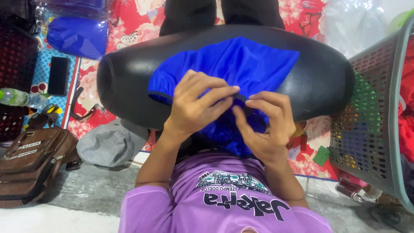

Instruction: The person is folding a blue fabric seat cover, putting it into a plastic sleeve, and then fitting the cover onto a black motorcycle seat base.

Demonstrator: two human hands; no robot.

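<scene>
A shiny royal-blue fabric cover (233, 64) is lying stretched over a long black padded vinyl seat (319, 82), its dark elastic hem bunching at the near edge. The left hand (196, 105) is pinching that hem, its grip closed narrowly on the cloth. The right hand (267, 127), just beside it, is gripping the gathered blue fabric below. A grey perforated plastic laundry basket (366, 129) is standing to the right.

Count of things in view
Showing: two hands, left hand (196, 105) and right hand (269, 125); one blue cloth (241, 64); one black cushion (319, 82); one grey basket (371, 125); one brown bag (32, 159).
</scene>
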